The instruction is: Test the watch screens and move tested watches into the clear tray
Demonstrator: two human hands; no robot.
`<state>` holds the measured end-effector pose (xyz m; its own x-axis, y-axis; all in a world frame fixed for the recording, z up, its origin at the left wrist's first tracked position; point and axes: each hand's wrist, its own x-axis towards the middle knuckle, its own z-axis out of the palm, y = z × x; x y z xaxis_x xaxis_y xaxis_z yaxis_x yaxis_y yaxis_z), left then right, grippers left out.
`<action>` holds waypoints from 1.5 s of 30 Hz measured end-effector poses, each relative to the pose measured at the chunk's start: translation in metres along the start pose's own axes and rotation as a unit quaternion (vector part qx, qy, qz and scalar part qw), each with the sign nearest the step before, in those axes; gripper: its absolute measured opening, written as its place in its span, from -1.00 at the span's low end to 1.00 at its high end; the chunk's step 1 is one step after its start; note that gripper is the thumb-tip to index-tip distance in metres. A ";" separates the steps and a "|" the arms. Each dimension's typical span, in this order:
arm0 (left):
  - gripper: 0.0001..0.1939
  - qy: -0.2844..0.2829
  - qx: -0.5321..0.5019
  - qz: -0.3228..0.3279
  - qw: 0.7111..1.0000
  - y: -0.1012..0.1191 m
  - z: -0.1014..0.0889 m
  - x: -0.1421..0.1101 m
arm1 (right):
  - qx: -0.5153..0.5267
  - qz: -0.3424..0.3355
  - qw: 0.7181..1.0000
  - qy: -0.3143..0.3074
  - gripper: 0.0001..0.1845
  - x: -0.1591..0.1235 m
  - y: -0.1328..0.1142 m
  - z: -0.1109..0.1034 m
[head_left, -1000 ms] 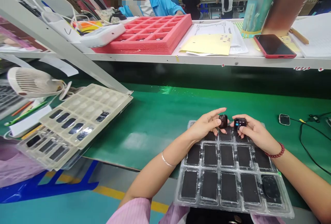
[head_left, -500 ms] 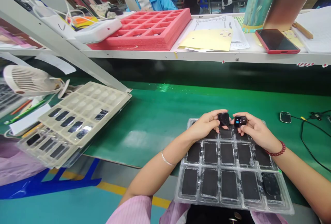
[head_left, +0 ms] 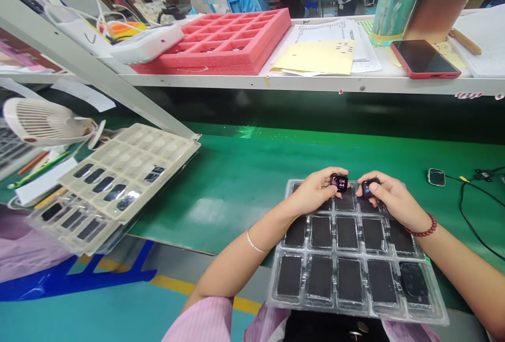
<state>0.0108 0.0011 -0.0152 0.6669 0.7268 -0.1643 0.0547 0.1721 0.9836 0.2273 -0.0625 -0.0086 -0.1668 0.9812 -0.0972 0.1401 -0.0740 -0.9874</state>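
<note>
Above the top row of a clear plastic blister tray (head_left: 276,289) on the green bench (head_left: 236,200), from left to right: a square smartwatch (head_left: 340,182) is grasped by the left hand (head_left: 313,192), its display now lit with the time, dark a moment earlier; a second smartwatch (head_left: 368,188) is pinched by the right hand (head_left: 394,200), its screen apparently lit but mostly hidden by the fingers.

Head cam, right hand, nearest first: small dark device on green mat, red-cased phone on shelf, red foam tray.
From the right hand:
1. Small dark device, on the mat, rightward.
2. Red-cased phone, on the shelf, ahead right.
3. Red foam tray, on the shelf, ahead left.
</note>
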 end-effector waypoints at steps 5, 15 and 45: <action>-0.37 -0.004 -0.024 0.032 0.999 -0.003 0.000 0.001 | 0.011 -0.002 1.000 0.018 -0.69 0.000 0.002 0.001; -0.39 -0.006 -0.016 0.023 1.000 -0.001 0.000 0.000 | -0.027 0.001 0.999 0.025 -0.79 0.000 -0.001 0.003; -0.25 -0.021 0.020 0.030 0.999 0.004 0.004 -0.005 | -0.009 -0.029 0.999 0.011 -0.49 -0.001 0.007 0.004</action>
<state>0.0111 -0.0041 -0.0098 0.7004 0.7063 -0.1027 0.0424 0.1024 0.9938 0.2244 -0.0646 -0.0159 -0.1541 0.9874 -0.0370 0.1474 -0.0140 -0.9890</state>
